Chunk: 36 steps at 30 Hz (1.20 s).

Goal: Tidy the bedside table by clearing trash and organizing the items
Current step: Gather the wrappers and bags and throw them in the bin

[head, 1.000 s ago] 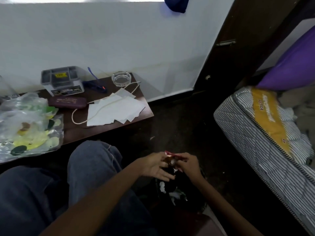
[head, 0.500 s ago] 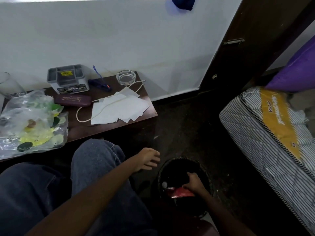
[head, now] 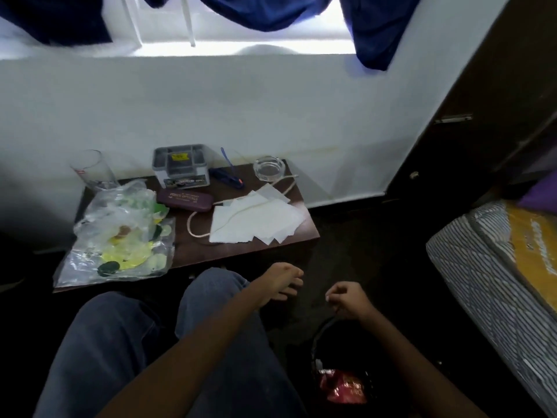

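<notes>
The dark wooden bedside table (head: 241, 250) stands against the white wall. On it lie white paper sheets (head: 256, 221), a cream cord (head: 196, 227), a maroon glasses case (head: 184, 200), a clear plastic bag (head: 120, 236) with yellow and green bits, a grey organizer box (head: 180, 165), a blue pen and holder (head: 229, 173), a glass ashtray (head: 269, 168) and a tall glass (head: 92, 168). A black bin (head: 319, 342) on the floor holds a red wrapper (head: 343, 386). My left hand (head: 278, 282) hangs empty, fingers loose, beyond my knee. My right hand (head: 351, 300) is above the bin, fingers curled, empty.
A striped mattress (head: 482, 282) with a yellow label lies at the right, a purple pillow (head: 539, 196) behind it. A dark wooden door (head: 482, 116) stands at the right. Blue curtains (head: 265, 10) hang over the window. My jeans-clad legs (head: 150, 342) fill the foreground.
My right hand pushed the red wrapper into the bin, let go and rose above it. My left hand drew back toward my knee. The view tilted up.
</notes>
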### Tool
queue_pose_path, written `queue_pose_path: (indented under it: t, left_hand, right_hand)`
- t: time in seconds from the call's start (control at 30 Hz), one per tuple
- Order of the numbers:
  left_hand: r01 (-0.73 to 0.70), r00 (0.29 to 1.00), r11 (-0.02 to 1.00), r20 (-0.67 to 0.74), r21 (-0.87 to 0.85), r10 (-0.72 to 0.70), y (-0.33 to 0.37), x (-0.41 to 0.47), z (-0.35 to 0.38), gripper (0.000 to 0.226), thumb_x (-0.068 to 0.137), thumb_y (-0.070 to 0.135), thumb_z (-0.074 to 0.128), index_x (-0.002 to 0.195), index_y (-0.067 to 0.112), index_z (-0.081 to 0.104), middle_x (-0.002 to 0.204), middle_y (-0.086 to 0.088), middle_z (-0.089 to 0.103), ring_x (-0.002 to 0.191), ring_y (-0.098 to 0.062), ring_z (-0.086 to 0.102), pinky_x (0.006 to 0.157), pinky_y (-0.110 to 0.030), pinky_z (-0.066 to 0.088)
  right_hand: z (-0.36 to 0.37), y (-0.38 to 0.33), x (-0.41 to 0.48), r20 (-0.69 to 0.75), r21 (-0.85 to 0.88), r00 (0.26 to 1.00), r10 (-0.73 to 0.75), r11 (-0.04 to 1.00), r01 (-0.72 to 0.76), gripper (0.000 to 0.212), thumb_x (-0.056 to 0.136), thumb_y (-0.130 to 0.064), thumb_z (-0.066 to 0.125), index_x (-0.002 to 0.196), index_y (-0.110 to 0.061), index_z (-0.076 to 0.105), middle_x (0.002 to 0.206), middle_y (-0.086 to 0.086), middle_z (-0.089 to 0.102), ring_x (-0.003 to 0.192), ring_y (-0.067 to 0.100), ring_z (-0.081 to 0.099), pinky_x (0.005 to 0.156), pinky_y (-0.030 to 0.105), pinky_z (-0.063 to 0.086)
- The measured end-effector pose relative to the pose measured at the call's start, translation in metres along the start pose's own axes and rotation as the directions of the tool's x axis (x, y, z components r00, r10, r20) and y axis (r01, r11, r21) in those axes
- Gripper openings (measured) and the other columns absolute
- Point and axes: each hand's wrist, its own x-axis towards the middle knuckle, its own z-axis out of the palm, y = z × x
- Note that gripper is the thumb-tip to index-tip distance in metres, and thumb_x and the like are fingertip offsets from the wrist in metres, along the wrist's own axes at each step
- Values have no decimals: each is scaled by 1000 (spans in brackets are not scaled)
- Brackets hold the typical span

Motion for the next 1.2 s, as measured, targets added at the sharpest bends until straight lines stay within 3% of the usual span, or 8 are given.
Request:
queue_pose_path:
  t: [0.3, 0.47, 0.67, 0.77, 0.87, 0.97, 1.07, 1.2]
  left_hand:
    - [-252, 918, 944, -363, -213, 163, -7, -49, -125, 22, 93, 15, 46, 108, 15, 62, 96, 0, 67, 84, -16, 63, 72, -23, 47]
    - [-375, 805, 870, -578, -319, 135, -34, -71, -193, 22, 94, 6, 44, 105, 2, 62, 86, -6, 67, 68, -12, 63, 56, -17, 49]
    - [-424, 734, 832, -673, -357, 85, -71, -101, -257, 20, 96, 10, 41, 97, 12, 61, 96, -4, 68, 75, -14, 64, 61, -22, 45]
    - [-450, 689, 796, -724, -405, 21, -87, -113, -279, 20, 96, 7, 40, 100, 9, 60, 94, -5, 67, 73, -15, 62, 62, -23, 43]
    - [-461, 637, 775, -769, -432, -50, -100, -119, -295, 19, 95, 5, 41, 99, 7, 59, 90, -5, 66, 71, -14, 59, 62, -23, 43]
    - [-466, 626, 749, -774, -471, -97, -112, -122, -305, 19, 95, 6, 42, 97, 9, 61, 94, -7, 67, 73, -15, 60, 65, -24, 44]
    - [-491, 632, 713, -768, -500, -103, -120, -126, -309, 20, 96, 9, 42, 90, 12, 61, 91, -5, 67, 74, -16, 60, 67, -25, 44]
    - [-516, 617, 680, -777, -521, -126, -128, -129, -313, 17, 96, 12, 44, 92, 12, 61, 92, -5, 67, 76, -17, 61, 68, -25, 44]
  right_hand:
    - [59, -148, 0, 243, -139, 929, -278, 938, 317, 13, 82, 2, 61, 73, -8, 61, 59, 1, 60, 43, 6, 50, 38, 15, 33]
    - [110, -209, 4, 326, -159, 882, -341, 900, 407, 16, 80, 2, 59, 69, -10, 62, 59, 1, 61, 43, 5, 52, 40, 16, 34]
    - [185, -264, 14, 332, -41, 873, -358, 919, 393, 22, 82, 3, 53, 67, -11, 60, 67, 9, 60, 46, 8, 55, 41, 17, 38]
    - [222, -281, 22, 296, 69, 902, -316, 948, 309, 9, 89, -9, 56, 92, -11, 64, 82, 9, 62, 60, 14, 56, 50, 24, 43]
    - [253, -297, 23, 332, 208, 902, -277, 954, 216, 40, 88, -16, 61, 126, -16, 50, 110, 13, 59, 86, 22, 58, 67, 32, 50]
    - [277, -303, 23, 355, 213, 876, -325, 941, 263, 58, 83, -6, 66, 135, -18, 42, 118, 6, 52, 104, 22, 54, 80, 33, 49]
    - [293, -303, 29, 268, 128, 881, -390, 921, 369, 48, 75, 6, 67, 120, -9, 57, 122, 16, 56, 107, 29, 56, 85, 41, 49]
    - [288, -309, 30, 156, 188, 900, -408, 906, 378, 28, 76, 13, 56, 74, -14, 63, 97, 14, 60, 81, 26, 60, 73, 45, 54]
